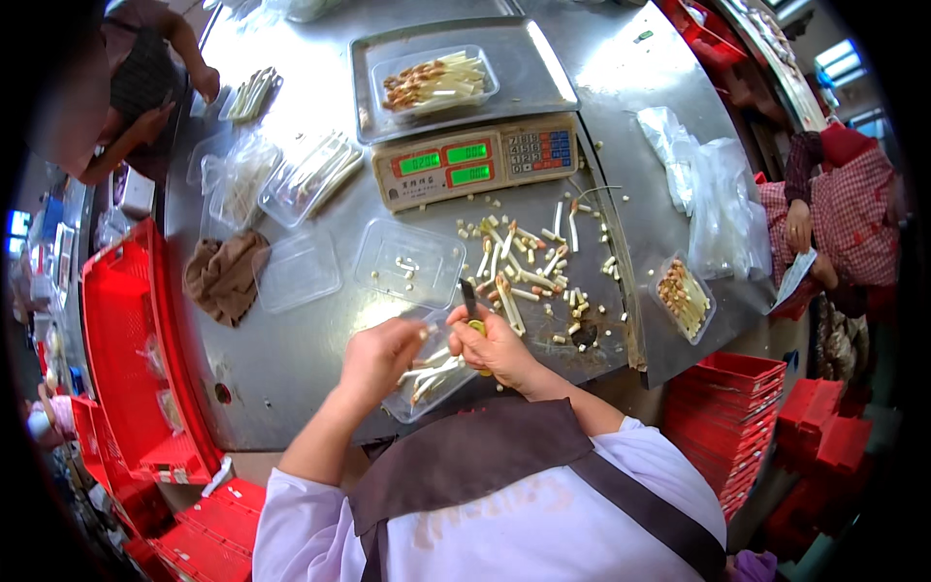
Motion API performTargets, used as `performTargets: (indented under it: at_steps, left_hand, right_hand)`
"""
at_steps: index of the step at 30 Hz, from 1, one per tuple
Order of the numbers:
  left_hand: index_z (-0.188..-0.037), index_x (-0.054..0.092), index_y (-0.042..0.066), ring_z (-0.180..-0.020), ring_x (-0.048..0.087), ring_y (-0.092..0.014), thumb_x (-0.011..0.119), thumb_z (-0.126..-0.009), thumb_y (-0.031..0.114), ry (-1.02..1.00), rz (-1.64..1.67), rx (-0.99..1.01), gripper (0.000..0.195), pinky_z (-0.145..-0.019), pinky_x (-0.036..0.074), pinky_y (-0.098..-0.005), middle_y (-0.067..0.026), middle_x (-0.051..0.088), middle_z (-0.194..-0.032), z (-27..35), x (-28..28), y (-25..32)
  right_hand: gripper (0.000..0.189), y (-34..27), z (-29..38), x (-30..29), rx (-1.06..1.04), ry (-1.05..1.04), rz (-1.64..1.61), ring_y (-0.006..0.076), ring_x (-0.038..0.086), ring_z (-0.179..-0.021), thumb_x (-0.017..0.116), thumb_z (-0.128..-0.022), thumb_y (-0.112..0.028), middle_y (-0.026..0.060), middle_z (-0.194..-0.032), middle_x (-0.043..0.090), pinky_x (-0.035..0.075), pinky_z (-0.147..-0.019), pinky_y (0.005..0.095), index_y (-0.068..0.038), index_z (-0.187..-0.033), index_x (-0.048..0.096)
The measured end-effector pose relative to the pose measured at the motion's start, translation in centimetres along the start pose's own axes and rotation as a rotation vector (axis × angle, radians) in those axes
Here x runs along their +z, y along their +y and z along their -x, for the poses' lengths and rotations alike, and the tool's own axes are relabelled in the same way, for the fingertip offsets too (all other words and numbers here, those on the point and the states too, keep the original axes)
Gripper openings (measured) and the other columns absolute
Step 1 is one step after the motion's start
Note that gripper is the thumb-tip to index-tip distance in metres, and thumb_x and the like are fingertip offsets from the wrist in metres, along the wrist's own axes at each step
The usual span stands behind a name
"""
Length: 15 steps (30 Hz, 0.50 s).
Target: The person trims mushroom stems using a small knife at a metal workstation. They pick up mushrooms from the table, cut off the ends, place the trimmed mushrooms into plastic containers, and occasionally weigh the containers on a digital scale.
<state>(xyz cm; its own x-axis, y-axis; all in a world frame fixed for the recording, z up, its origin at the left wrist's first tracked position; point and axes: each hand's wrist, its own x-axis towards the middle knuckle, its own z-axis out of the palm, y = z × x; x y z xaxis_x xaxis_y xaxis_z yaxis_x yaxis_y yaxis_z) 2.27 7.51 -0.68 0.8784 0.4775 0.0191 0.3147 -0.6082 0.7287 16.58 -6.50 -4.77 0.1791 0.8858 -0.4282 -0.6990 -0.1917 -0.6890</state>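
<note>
My right hand is closed around a small knife with a yellow handle and a dark blade pointing away from me. To its left, my left hand is bent with its fingertips together; blur hides whether a small pale piece is pinched there. Below both hands lies a clear plastic tray holding long white mushroom stems with brown caps. Another clear tray, just beyond, contains a few cut stem ends. Loose mushrooms and several short stem pieces are scattered to the right.
A digital scale carries a filled mushroom tray. Further trays, a brown cloth and plastic bags lie on the metal table. Red crates flank it. Co-workers stand left and right.
</note>
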Motion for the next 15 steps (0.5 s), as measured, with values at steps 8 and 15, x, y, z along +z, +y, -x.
performTargets:
  at_steps: [8, 15]
  left_hand:
    - [-0.09, 0.065, 0.015, -0.077, 0.061, -0.029, 0.058, -0.084, 0.02, 0.377, -0.337, 0.317, 0.011, -0.066, 0.048, -0.039, -0.0071, 0.064, -0.086, -21.8, -7.7, 2.9]
    - [-0.107, 0.066, 0.019, -0.089, 0.062, -0.03, 0.063, -0.079, 0.025, -0.046, -0.663, -0.038, 0.029, -0.077, 0.05, -0.0388, -0.0084, 0.067, -0.099, -33.2, -7.0, 2.2]
  right_hand:
    - [0.011, -1.1, 1.4, -2.8, -0.07, 0.156, -0.038, 0.0008, 0.035, -0.045, 0.052, -0.095, -0.016, 0.0018, -0.073, 0.055, 0.025, -0.041, 0.0173, -0.005, -0.098, 0.053]
    - [0.008, -0.6, 1.6, -3.4, -0.068, 0.196, -0.068, 0.0013, 0.037, -0.049, 0.053, -0.094, -0.013, 0.0033, -0.075, 0.055, 0.026, -0.043, 0.0172, -0.006, -0.094, 0.053]
